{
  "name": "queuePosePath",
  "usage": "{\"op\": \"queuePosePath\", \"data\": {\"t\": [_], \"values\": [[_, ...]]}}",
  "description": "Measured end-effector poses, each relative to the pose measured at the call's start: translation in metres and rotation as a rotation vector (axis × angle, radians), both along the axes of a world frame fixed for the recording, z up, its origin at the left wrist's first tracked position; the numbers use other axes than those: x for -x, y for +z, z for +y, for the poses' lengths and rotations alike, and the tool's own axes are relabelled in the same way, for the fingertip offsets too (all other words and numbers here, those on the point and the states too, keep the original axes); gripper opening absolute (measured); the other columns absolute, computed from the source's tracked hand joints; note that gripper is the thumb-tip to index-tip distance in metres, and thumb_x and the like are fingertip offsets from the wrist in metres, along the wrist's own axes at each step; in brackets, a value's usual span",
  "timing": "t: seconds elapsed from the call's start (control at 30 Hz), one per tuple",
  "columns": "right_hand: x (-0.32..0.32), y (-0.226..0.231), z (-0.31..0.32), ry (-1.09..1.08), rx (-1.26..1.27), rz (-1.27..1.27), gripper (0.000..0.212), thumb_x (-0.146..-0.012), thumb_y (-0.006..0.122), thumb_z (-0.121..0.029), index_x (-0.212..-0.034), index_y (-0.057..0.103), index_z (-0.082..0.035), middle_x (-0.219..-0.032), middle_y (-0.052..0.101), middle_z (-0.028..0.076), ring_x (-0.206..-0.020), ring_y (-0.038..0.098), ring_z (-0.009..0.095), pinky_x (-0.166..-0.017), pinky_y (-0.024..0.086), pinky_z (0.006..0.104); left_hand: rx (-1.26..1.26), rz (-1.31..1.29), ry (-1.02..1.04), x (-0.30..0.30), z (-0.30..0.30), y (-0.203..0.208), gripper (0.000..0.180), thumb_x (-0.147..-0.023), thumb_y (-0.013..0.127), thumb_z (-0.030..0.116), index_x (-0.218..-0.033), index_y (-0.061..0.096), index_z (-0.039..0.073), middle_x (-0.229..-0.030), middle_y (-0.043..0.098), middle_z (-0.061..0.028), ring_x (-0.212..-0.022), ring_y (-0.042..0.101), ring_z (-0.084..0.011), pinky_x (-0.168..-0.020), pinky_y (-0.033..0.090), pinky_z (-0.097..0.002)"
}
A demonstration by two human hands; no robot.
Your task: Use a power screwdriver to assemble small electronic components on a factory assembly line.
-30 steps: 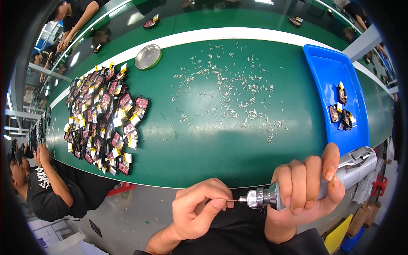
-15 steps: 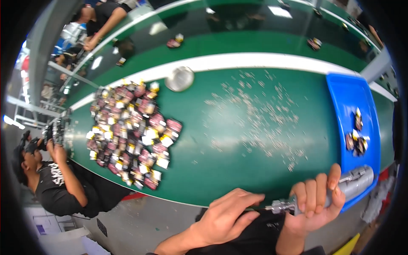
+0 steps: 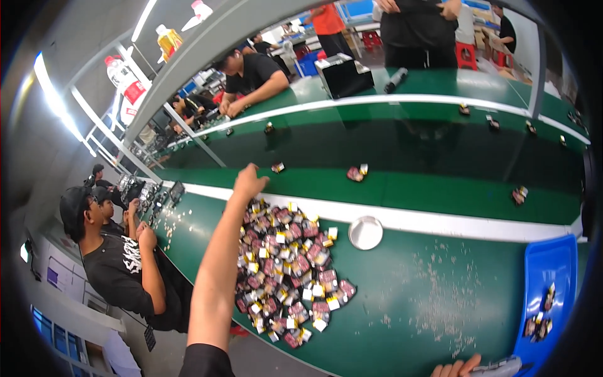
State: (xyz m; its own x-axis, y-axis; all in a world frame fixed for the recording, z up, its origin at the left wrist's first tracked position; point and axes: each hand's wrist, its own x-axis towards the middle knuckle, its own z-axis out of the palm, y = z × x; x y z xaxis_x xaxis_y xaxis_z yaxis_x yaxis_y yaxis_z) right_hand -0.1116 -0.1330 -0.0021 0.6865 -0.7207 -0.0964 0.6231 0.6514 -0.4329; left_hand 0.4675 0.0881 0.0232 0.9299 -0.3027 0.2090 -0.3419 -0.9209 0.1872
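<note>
My left arm stretches far forward, and my left hand (image 3: 250,183) hovers by the pale rail and the green conveyor belt. Its visible fingers are apart, with nothing seen in them. A small part with black, yellow and white bits (image 3: 278,168) lies on the belt just right of it. Below that hand spreads a pile of small dark-red and black parts (image 3: 286,270) with white and yellow tabs. At the bottom edge my right hand (image 3: 457,367), partly cut off, is closed on a grey electric screwdriver (image 3: 499,367); its bit is out of view.
Right of the pile stands a round metal dish (image 3: 365,233). Many tiny screws (image 3: 449,301) lie scattered on the green table. A blue tray (image 3: 534,270) at the right holds several parts. More parts ride the belt. Co-workers sit at the left and across the belt.
My left hand has left the screwdriver's tip and reached forward and left to the belt. The view has swung up and left, leaving my right hand and the screwdriver at the bottom edge.
</note>
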Motion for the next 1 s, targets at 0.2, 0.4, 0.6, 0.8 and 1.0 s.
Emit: {"op": "queuePosePath", "data": {"t": [0.2, 0.4, 0.6, 0.8, 1.0], "values": [[0.003, 0.007, -0.006, 0.04, -0.064, 0.031, 0.013, -0.084, 0.056, -0.008, -0.087, 0.044, -0.006, -0.058, 0.035, 0.001, -0.047, 0.035, 0.012, -0.053, 0.033, 0.029, 0.018, -0.029, -0.275, -0.041, -0.037, -0.034, 0.058, -0.072, 0.072, 0.019, -0.122, 0.053, -0.002, -0.109, 0.062, -0.0234, -0.108, 0.056, -0.0387, -0.094, 0.045, -0.0439], [-0.01, 0.016, -0.006, 0.008, -0.067, 0.187, 0.019, -0.085, 0.061, -0.009, -0.081, 0.043, -0.008, -0.054, 0.035, 0.0, -0.045, 0.034, 0.012, -0.05, 0.031, 0.0263, -0.329, -0.118, -0.265, -0.045, -0.061, -0.035, 0.039, -0.079, 0.064, 0.005, -0.116, 0.055, -0.002, -0.106, 0.059, -0.0245, -0.1, 0.057, -0.0409, -0.088, 0.047, -0.0452], [-0.011, 0.017, -0.006, 0.077, -0.047, 0.18, 0.021, -0.085, 0.063, -0.012, -0.082, 0.043, -0.01, -0.054, 0.034, 0.0, -0.046, 0.033, 0.012, -0.051, 0.031, 0.0255, -0.275, -0.114, -0.251, -0.026, -0.045, -0.024, 0.025, -0.077, 0.06, 0.003, -0.101, 0.057, -0.003, -0.104, 0.056, -0.0248, -0.1, 0.055, -0.0411, -0.088, 0.046, -0.0456], [0.005, 0.007, -0.008, 0.047, -0.044, 0.09, 0.012, -0.085, 0.057, -0.007, -0.086, 0.045, -0.008, -0.057, 0.036, 0.001, -0.046, 0.033, 0.011, -0.052, 0.032, 0.0272, 0.176, -0.084, -0.887, 0.156, -0.122, 0.006, 0.049, -0.074, 0.056, -0.009, -0.123, 0.048, -0.008, -0.116, 0.05, -0.0252, -0.109, 0.049, -0.0394, -0.095, 0.043, -0.0404], [0.007, -0.091, -0.026, 0.382, 0.303, -0.819, 0.013, -0.092, 0.048, -0.018, -0.094, 0.041, -0.008, -0.058, 0.041, 0.004, -0.047, 0.042, 0.017, -0.052, 0.037, 0.033, -0.047, -0.076, -1.42, 0.381, -0.097, 0.016, 0.05, -0.073, 0.057, 0.01, -0.118, 0.055, -0.011, -0.12, 0.058, -0.0227, -0.108, 0.059, -0.0325, -0.093, 0.049, -0.0356]]}}
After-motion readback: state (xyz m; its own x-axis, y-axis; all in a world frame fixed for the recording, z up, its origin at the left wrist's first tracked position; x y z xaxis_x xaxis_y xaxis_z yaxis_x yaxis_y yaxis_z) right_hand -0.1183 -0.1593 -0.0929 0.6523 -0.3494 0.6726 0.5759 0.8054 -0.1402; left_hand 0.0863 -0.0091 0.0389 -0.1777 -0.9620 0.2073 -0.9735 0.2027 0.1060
